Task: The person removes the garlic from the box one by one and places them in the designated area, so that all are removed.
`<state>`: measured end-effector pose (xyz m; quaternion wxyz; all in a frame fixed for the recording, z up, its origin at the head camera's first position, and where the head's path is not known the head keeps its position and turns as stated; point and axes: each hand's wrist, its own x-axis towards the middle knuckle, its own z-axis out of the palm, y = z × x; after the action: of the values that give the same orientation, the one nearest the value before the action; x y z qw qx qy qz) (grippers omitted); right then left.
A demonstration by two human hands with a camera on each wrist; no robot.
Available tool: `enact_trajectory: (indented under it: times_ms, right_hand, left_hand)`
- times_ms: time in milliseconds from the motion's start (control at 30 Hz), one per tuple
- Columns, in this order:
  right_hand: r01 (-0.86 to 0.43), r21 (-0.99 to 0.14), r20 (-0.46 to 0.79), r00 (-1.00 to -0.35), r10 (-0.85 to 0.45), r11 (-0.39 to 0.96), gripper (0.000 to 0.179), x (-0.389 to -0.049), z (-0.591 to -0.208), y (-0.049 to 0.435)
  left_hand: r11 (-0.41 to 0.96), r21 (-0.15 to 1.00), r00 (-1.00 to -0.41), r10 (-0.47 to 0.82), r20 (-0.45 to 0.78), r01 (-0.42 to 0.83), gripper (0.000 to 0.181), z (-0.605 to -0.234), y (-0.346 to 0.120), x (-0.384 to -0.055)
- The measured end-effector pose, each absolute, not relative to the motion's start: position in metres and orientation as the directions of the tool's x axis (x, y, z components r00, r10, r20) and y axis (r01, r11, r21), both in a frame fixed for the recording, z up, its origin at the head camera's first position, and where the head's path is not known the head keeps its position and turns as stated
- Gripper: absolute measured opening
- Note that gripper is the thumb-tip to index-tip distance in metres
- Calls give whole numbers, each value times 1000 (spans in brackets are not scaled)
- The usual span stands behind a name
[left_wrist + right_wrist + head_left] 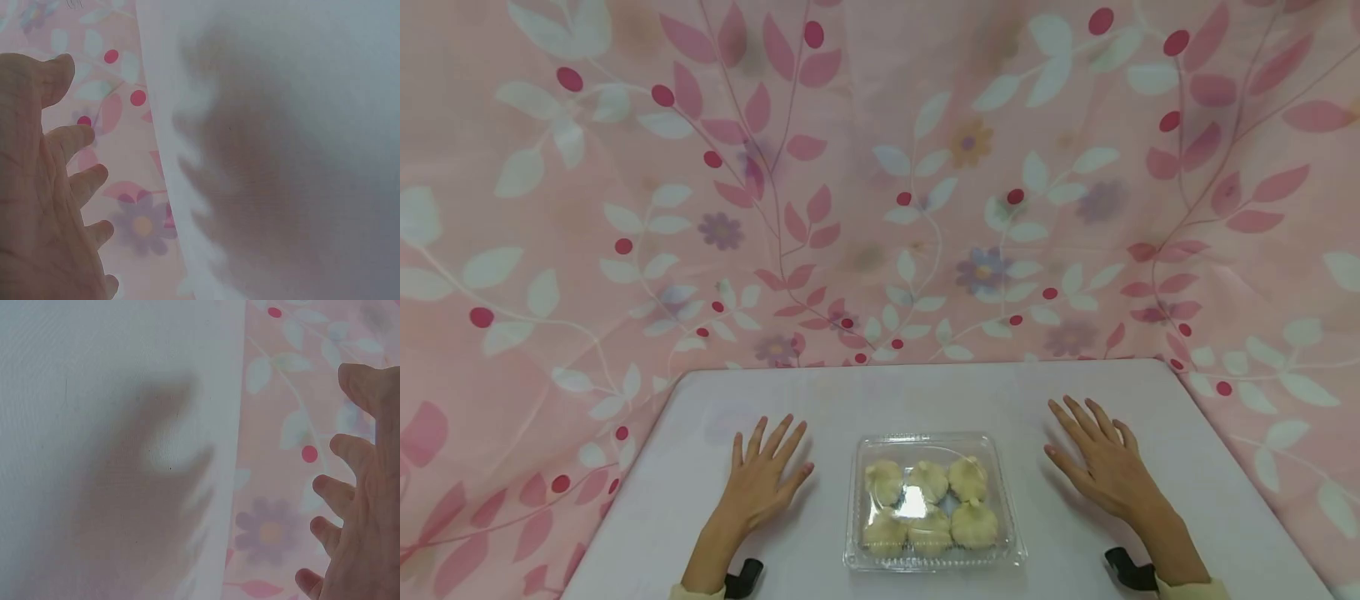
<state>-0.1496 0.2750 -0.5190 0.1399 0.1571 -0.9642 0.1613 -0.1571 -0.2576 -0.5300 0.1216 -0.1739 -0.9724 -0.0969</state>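
A clear plastic clamshell box (pixel 859 550) lies on the white table between the two hands, its lid down. Inside it, several pale, pleated buns (pixel 974 525) sit in two rows, with glare on the lid hiding part of them. To the left of the box, the left hand (pixel 763 487) is spread palm down, holding nothing. On the other side, the right hand (pixel 1105 467) has its fingers spread in the same way and is also free of any object. Both wrist views show the hands above the tabletop, casting shadows on it; neither touches the box.
The white table (pixel 820 400) has rounded far corners. Behind it and along both sides hangs a pink cloth (pixel 880 250) printed with leaves and flowers. A black wrist mount (pixel 747 577) shows at the left wrist, another black mount (pixel 1129 570) at the right.
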Motion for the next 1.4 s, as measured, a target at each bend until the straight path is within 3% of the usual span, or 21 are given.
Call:
enact_trajectory:
  times_ms: [233, 600, 1100, 1400]
  right_hand:
    - [-365, -309, 343, -904, -255, 878, 73, -149, -518, 274]
    - [-352, -514, 283, -930, -233, 782, 71, -145, -512, 270]
    - [-401, -516, 346, -906, -245, 756, 71, -141, -514, 262]
    - [-433, -565, 356, -896, -266, 703, 64, -137, -510, 257]
  left_hand:
    - [916, 146, -908, 329, 260, 373, 69, -526, -257, -154]
    - [881, 235, -900, 348, 263, 410, 70, -523, -254, -146]
    - [812, 396, -902, 358, 243, 429, 72, -517, -249, -136]
    - [776, 513, -926, 354, 129, 368, 74, -512, -244, -129]
